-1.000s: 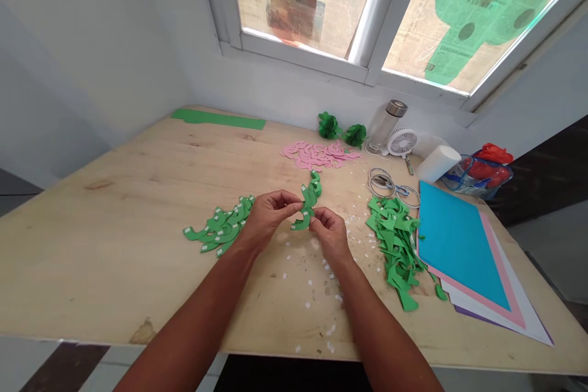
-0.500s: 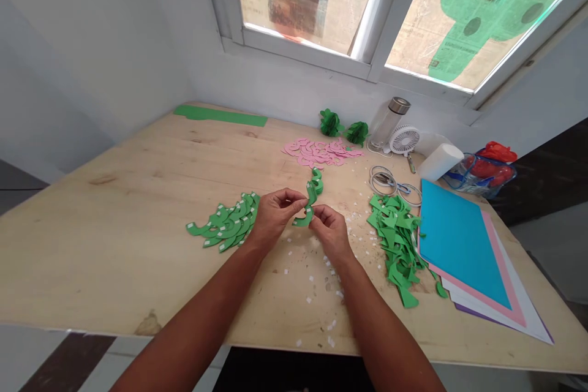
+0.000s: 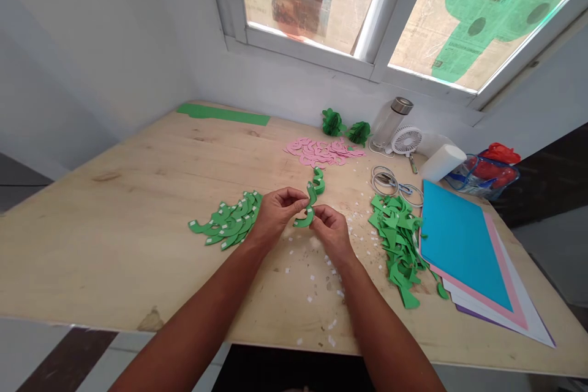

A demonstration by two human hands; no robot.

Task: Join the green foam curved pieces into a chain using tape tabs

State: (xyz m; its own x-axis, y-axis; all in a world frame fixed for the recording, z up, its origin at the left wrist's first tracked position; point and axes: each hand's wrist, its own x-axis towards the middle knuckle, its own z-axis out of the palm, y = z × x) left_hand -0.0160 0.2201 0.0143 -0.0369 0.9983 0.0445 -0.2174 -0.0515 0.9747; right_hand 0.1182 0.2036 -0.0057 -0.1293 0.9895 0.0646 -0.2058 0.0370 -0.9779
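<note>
My left hand (image 3: 280, 211) pinches a wavy green paper strip (image 3: 309, 215) that bears small white squares. On the strip's other side, my right hand (image 3: 331, 229) grips its lower part between thumb and fingers. Just beyond the fingertips lie more curved green pieces (image 3: 318, 181) on the table. To the left, partly behind my left hand, a fanned pile of curved green pieces (image 3: 232, 220) carries white squares at the ends. Small white paper bits (image 3: 312, 278) are scattered below my hands.
Green scraps (image 3: 397, 245) and stacked coloured sheets (image 3: 463, 245) lie at right. Scissors (image 3: 404, 188) and tape rings (image 3: 383, 180) sit behind them. Pink cutouts (image 3: 321, 152), green paper ornaments (image 3: 333, 122), a bottle (image 3: 390, 122) and a small fan (image 3: 407, 141) stand toward the wall.
The whole view has shifted slightly. Both hands keep hold of the green paper strip in nearly the same pose.
</note>
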